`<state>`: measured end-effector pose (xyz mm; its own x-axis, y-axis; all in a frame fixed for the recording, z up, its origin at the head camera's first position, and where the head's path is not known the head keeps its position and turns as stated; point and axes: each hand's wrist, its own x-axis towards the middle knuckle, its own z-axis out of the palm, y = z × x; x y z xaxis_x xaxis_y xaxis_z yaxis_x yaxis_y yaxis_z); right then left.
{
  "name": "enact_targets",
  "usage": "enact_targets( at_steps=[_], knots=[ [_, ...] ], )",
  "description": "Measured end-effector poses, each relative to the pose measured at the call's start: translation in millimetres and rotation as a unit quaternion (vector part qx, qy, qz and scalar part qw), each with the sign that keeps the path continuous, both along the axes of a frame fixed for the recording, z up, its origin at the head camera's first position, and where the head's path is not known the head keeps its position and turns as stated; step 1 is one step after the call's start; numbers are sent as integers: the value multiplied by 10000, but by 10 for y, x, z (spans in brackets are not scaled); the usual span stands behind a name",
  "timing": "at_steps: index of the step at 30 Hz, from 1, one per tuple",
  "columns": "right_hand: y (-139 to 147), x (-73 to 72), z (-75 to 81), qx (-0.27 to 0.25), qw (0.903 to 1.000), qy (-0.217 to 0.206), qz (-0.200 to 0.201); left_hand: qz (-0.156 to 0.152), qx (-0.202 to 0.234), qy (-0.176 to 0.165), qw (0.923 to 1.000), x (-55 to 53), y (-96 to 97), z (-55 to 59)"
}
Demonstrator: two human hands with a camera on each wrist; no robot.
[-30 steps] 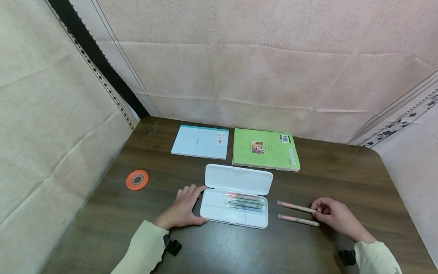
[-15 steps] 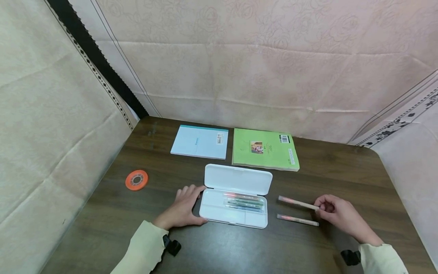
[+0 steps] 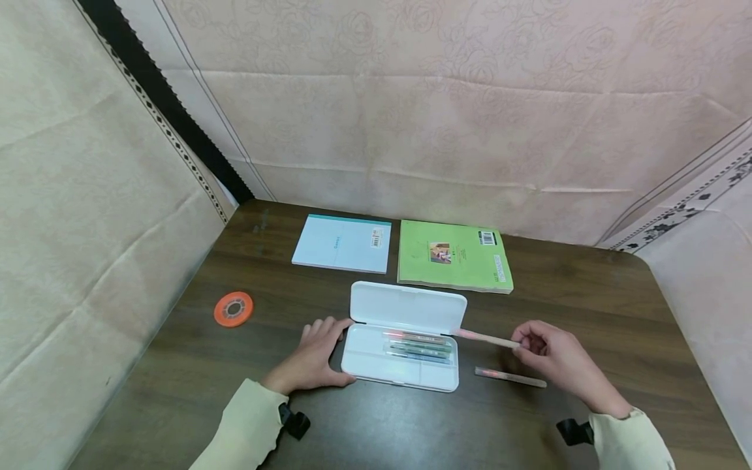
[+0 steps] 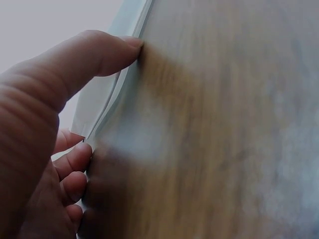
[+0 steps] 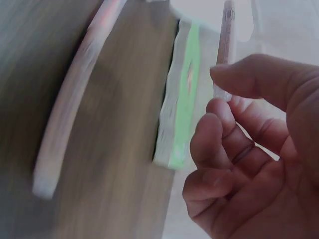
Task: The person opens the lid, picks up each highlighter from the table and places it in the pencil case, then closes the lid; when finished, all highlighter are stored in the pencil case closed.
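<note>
An open white pencil case (image 3: pixel 370 356) lies on the table with its lid leaning back. Several pens (image 3: pixel 420 347) rest inside it toward the right. My left hand (image 3: pixel 314 359) holds the case's left end, thumb at the front corner and index finger near the hinge; the left wrist view shows the thumb (image 4: pixel 99 52) against its edge. Between thumb and fingertips, my right hand (image 3: pixel 549 356) pinches one end of a pale pen (image 3: pixel 487 338), whose pinkish far end reaches the case's right side near the hinge. A second similar pen (image 3: pixel 510 377) lies on the table below it.
Behind the case lie a light blue book (image 3: pixel 341 245) and a thicker green book (image 3: pixel 455 258). An orange ring-shaped roll (image 3: pixel 233 309) sits at the left. Patterned cloth (image 3: pixel 458 130) hangs behind the brown table (image 3: pixel 617 294).
My right hand has lifted the pen and carried it left to the case's edge. The left hand stays on the case, and the second pen has not moved.
</note>
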<state>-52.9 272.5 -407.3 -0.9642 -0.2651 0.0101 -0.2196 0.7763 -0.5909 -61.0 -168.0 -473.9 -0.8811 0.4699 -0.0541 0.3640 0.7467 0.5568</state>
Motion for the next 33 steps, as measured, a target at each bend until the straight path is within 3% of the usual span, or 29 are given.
enact_targets(
  at_steps=[10,28,33],
  knots=[
    [-550,-28,73,-127,9994,-157,264,8,-13,41,10000,9,-1,-2],
    [-1161,20,-119,-2,9959,-472,775,19,-82,75,9999,13,2,3],
    [-1288,31,-205,125,9951,-383,907,12,-67,41,10000,19,7,19]
  ],
)
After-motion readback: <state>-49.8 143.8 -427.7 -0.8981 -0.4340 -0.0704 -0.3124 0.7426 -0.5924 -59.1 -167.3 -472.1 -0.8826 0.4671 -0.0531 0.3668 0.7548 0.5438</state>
